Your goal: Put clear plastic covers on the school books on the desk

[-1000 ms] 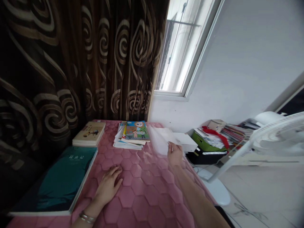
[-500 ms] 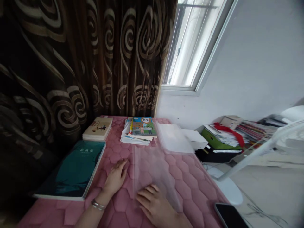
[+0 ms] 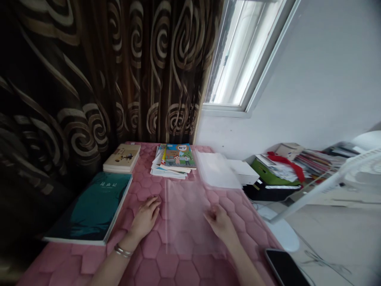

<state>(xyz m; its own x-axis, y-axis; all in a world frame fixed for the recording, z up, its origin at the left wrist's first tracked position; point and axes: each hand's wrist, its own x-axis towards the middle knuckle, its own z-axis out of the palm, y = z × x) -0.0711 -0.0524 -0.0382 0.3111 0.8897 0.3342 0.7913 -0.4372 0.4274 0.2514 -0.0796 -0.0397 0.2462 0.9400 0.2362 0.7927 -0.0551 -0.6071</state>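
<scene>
A clear plastic book cover [image 3: 186, 218] lies flat on the pink quilted surface, between my hands. My left hand [image 3: 146, 216], with a silver bracelet at the wrist, rests just left of it, fingers loosely stretched out and holding nothing. On the cover's right side, my right hand [image 3: 218, 220] has its fingers and thumb drawn together at the edge; motion blurs them slightly. Beyond the cover sits a stack of white translucent sheets [image 3: 218, 171]. A teal book [image 3: 95, 208] lies to the left of my left hand.
Tan books [image 3: 122, 157] lie behind the teal one. A blue illustrated textbook [image 3: 178, 155] tops a small pile at the back. A phone [image 3: 285, 268] lies at the near right edge. Past the right edge stand a white fan [image 3: 321, 186] and a box of papers [image 3: 274, 174].
My right hand has moved from the lower part of the plastic cover up and right to its right edge. The left hand stays in nearly the same place.
</scene>
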